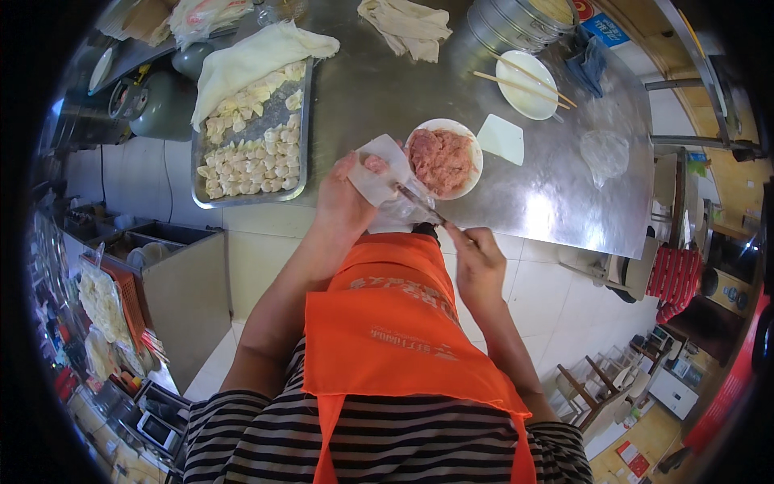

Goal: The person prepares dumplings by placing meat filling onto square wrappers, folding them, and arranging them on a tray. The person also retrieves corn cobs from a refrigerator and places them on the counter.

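Observation:
A square dough wrapper [373,186] with a dab of minced meat [375,164] rests in my left hand [344,193], over the table's near edge. My right hand [482,257] grips a narrow spatula or knife [422,204] smeared with filling, its tip against the wrapper's lower right part. Just right of the wrapper stands a white bowl [478,162] of minced meat [441,158]. A small stack of wrappers [501,140] lies to the right of that bowl. On the left, a metal tray [251,199] holds rows of folded dumplings [253,163], partly hidden under a white cloth [260,57].
A white dish [525,78] with chopsticks [523,89] across it sits at the back right, near a steel steamer [514,27]. A crumpled cloth [408,27] and a clear plastic bag [604,156] lie on the steel table [375,91]. Left of the table stands a gas cylinder [163,106].

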A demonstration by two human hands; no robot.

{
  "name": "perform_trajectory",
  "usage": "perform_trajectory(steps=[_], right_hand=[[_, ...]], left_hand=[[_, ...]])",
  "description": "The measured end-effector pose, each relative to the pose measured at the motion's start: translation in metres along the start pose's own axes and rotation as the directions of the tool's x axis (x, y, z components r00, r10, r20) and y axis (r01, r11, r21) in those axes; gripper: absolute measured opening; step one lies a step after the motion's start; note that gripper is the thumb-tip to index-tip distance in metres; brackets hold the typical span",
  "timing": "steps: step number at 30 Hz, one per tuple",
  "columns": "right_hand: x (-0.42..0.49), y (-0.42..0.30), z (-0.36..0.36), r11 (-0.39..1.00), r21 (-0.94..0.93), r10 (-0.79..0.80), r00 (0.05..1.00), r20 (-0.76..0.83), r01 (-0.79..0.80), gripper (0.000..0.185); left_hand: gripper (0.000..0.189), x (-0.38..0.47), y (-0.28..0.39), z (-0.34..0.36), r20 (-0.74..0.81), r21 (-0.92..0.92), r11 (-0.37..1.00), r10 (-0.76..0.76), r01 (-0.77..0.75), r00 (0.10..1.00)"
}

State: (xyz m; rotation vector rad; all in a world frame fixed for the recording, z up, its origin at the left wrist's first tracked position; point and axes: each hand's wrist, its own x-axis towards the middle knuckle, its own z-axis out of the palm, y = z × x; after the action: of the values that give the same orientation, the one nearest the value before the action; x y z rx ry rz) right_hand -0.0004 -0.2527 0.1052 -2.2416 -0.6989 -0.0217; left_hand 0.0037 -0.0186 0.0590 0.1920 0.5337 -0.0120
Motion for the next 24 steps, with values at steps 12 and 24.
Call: perform_trajectory(steps=[12, 24], right_hand=[[0.023, 0.014, -0.005, 0.346, 0.552, 0.605, 0.630, 0.486, -0.758, 0.026], [0.031, -0.024, -0.001, 0.959, 0.215, 0.150, 0.975, 0.165, -0.184, 0.027]], left_hand=[[0.051, -0.012, 0.011, 0.021, 0.075, -0.040, 0.999, -0.014, 0.017, 0.997], [0.030, 0.000, 0.025, -0.012, 0.215, 0.089, 0.982, 0.147, -0.169, 0.966]])
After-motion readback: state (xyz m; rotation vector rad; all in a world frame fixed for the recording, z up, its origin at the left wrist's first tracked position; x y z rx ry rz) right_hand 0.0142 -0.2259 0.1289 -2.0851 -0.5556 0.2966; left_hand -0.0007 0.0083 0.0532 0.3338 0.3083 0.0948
